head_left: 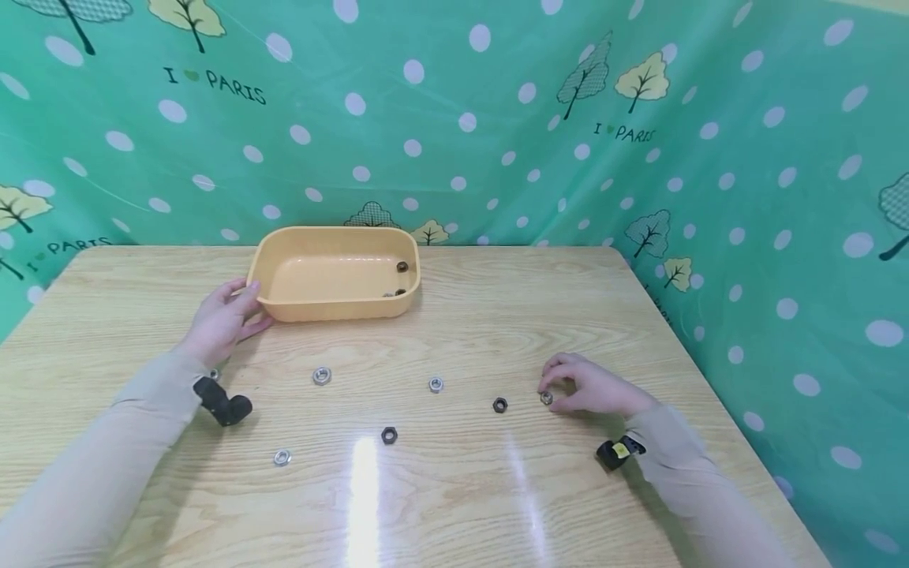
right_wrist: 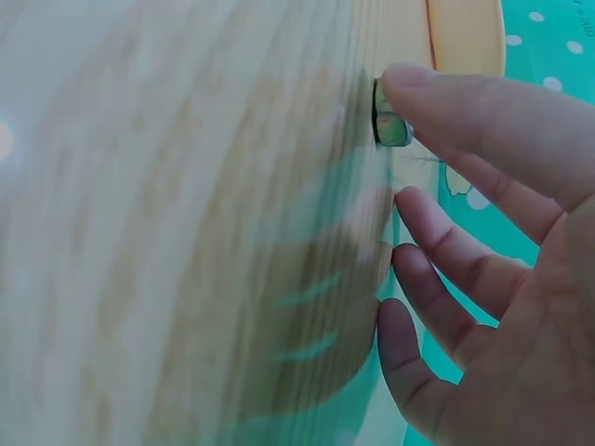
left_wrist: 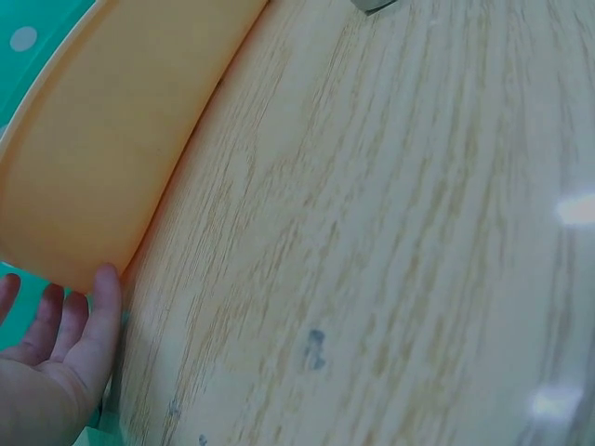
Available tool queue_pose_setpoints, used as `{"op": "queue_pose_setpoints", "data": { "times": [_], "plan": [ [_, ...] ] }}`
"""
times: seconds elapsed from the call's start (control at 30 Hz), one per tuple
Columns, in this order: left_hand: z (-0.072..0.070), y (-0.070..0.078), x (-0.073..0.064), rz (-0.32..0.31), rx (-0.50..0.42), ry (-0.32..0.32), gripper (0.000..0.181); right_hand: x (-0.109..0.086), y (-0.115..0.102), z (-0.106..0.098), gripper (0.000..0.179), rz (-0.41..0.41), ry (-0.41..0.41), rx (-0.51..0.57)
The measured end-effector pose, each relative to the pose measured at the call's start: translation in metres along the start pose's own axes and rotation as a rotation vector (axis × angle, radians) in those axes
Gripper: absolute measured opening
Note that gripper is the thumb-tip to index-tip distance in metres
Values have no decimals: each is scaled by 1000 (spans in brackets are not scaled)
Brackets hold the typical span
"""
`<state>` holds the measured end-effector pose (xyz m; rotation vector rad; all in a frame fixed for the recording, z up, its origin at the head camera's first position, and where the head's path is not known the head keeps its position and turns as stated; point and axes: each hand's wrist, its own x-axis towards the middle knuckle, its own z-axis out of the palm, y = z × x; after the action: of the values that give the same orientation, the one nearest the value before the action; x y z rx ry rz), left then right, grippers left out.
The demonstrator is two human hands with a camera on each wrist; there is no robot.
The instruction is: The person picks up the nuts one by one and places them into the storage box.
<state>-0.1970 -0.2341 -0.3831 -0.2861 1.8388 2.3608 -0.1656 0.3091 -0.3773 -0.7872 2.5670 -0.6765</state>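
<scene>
My left hand (head_left: 222,319) rests against the left end of a yellow plastic basin (head_left: 334,310), its fingers extended and touching the outer wall in the left wrist view. At the right of the table, my right hand (head_left: 592,385) pinches a metal hex nut (head_left: 546,398) between thumb and forefinger. In the right wrist view this nut (right_wrist: 392,116) still appears at the tabletop, its far side hidden by the thumb. Left of that hand lies a dark nut (head_left: 500,405). Several nuts are inside the basin's right end, including a dark nut (head_left: 402,267).
Scattered over the wooden table (head_left: 483,489) are a silver nut (head_left: 436,384), a dark nut (head_left: 389,435), a larger silver nut (head_left: 322,375) and a silver nut (head_left: 282,457). Another nut (head_left: 215,374) sits beside the left wrist. A green dotted cloth (head_left: 454,181) hangs behind.
</scene>
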Motion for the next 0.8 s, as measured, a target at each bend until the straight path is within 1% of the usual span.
{"op": "queue_pose_setpoints", "data": {
  "times": [0.17,0.33,0.53,0.8],
  "plan": [
    [0,1,-1,-13,27,1,86,4,1,3,17,-17,4,-7],
    [0,1,-1,-20,48,9,86,6,0,3,15,-11,5,-2],
    [0,1,-1,-21,43,6,86,6,-2,2,16,14,5,6],
    [-2,1,1,-13,32,-5,87,8,-2,2,14,42,11,-10]
  ]
}}
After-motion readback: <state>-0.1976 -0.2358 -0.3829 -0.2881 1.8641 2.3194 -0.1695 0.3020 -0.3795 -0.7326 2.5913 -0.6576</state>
